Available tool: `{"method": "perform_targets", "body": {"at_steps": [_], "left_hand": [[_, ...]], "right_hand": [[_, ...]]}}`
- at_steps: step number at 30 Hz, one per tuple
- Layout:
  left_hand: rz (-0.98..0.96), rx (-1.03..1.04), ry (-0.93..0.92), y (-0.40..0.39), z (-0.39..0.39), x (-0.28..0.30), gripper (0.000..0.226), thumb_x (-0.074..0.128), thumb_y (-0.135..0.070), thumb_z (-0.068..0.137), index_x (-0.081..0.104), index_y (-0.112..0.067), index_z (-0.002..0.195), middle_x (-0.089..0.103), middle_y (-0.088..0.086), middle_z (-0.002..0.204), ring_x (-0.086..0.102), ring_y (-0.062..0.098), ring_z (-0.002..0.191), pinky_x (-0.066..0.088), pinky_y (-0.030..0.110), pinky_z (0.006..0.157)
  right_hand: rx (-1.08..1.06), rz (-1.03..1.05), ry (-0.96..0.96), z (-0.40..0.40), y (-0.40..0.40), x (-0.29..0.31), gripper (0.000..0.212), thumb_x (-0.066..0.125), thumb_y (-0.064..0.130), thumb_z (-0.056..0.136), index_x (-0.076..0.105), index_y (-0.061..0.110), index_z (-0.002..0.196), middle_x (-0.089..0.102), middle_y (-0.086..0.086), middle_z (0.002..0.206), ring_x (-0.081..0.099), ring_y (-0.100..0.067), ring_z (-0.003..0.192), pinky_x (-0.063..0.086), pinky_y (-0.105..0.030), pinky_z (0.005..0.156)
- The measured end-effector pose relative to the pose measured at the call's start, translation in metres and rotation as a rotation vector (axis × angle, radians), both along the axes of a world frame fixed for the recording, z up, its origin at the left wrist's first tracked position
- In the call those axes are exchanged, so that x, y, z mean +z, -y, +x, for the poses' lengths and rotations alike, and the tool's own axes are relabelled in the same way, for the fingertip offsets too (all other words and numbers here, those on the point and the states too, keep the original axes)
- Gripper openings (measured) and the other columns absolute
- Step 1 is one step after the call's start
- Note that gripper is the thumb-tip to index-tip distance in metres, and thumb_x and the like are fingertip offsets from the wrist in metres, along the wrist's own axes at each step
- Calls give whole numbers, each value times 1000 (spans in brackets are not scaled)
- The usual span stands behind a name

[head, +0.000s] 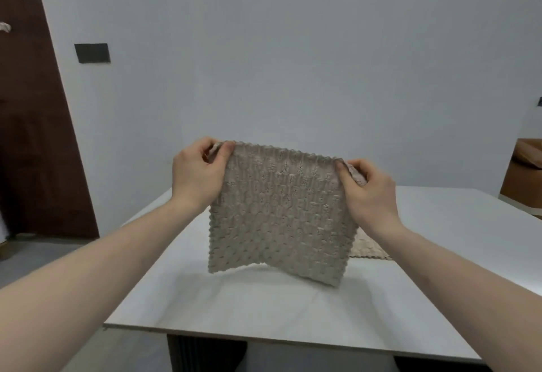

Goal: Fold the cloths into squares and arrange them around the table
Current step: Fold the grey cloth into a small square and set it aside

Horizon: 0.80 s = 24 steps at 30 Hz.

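A: What carries everything here?

B: A white tabletop (234, 307), its near edge running across the bottom of the view and its far edge close to a pale grey wall (293, 49). A dark brown door (35, 137) stands at the left, with a black wall plate (92, 53) just beside it.

A: And the arms?

B: Both forearms reach forward from the lower corners and rise toward the middle, wrists lifted above the tabletop. The hands are level with each other, backs turned toward the camera.

A: What do they hold?

B: A beige textured cloth (281, 213) with scalloped edges, hanging upright in the air over the middle of the tabletop. Its lower edge hangs free above the surface, the lower right corner dropping lower than the left.

A: How is each hand gripping?

B: The left hand (199, 175) pinches the cloth's upper left corner, thumb on the near face and fingers curled behind. The right hand (369, 192) pinches the upper right corner the same way.

A: Anything else on the tabletop?

B: A second beige cloth (371, 250) lies flat behind the hanging one, toward the right edge, mostly hidden. A brown cardboard box (522, 178) sits beyond the far right corner.
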<state>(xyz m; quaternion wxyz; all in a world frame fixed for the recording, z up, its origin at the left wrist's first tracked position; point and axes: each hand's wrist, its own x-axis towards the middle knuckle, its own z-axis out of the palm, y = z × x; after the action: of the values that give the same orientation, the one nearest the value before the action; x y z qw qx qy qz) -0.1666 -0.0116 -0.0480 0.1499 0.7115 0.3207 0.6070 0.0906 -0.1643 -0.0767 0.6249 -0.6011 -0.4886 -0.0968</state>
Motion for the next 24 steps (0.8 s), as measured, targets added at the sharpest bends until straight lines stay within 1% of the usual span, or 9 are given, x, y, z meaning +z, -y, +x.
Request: {"method": "perform_targets", "body": {"at_steps": [3, 6, 8, 11, 14, 16, 19, 21, 24], "left_hand": [[-107, 48, -105, -16, -14, -11, 54, 64, -53, 94, 53, -6, 71, 46, 5, 59, 39, 17, 59, 34, 35, 58], [-215, 95, -234, -32, -22, -34, 45, 61, -49, 97, 59, -12, 72, 56, -3, 61, 53, 17, 64, 38, 34, 62], [-283, 104, -295, -41, -23, -53, 37, 59, -45, 99, 65, -16, 76, 65, -3, 69, 62, 18, 74, 41, 33, 64], [-363, 85, -313, -49, -21, -74, 29, 57, -38, 101, 67, -19, 82, 69, -2, 79, 64, 20, 78, 45, 31, 68], [-402, 94, -323, -54, -19, -82, 20, 56, -28, 102, 69, -20, 89, 69, -6, 83, 64, 20, 77, 46, 28, 66], [-409, 98, -313, -57, -17, -80, 18, 57, -27, 102, 70, -22, 89, 69, -8, 82, 64, 17, 75, 44, 25, 62], [-393, 84, -245, -53, -16, -66, 27, 56, -34, 102, 66, -17, 84, 62, -6, 76, 56, 4, 60, 39, 18, 53], [-353, 55, -203, -44, -16, -51, 37, 54, -37, 103, 55, -10, 78, 49, -1, 67, 45, 6, 47, 35, 18, 48], [-297, -40, -137, -25, -22, -29, 43, 52, -38, 105, 49, -4, 79, 42, 3, 66, 37, 9, 50, 32, 19, 48]], "right_hand": [[-2, -82, -33, -4, -11, -12, 42, 63, 40, 98, 51, 15, 66, 42, 7, 53, 37, -9, 52, 28, -22, 51], [-6, -217, -63, -4, -23, -30, 39, 61, 43, 98, 60, 14, 72, 57, 2, 62, 48, -14, 60, 40, -30, 60], [5, -299, -77, -4, -30, -43, 34, 61, 41, 98, 62, 17, 75, 59, 3, 65, 52, -14, 63, 41, -31, 61], [16, -379, -95, -2, -45, -61, 34, 58, 35, 101, 59, 15, 74, 54, 3, 63, 50, -17, 62, 38, -31, 58], [2, -428, -106, 0, -57, -70, 30, 56, 33, 101, 61, 17, 76, 60, 0, 68, 57, -25, 67, 45, -35, 63], [5, -425, -119, -2, -62, -65, 27, 56, 33, 101, 64, 18, 80, 65, -1, 74, 61, -23, 71, 49, -36, 67], [28, -339, -200, -7, -62, -48, 34, 54, 34, 102, 55, 13, 76, 53, 1, 65, 48, -19, 61, 37, -33, 60], [40, -277, -228, -11, -58, -37, 39, 53, 35, 102, 44, 11, 73, 40, 1, 62, 37, -18, 58, 30, -33, 59], [104, -201, -223, -18, -40, -24, 42, 53, 33, 103, 40, 2, 76, 37, -4, 63, 35, -19, 57, 30, -31, 55]]}}
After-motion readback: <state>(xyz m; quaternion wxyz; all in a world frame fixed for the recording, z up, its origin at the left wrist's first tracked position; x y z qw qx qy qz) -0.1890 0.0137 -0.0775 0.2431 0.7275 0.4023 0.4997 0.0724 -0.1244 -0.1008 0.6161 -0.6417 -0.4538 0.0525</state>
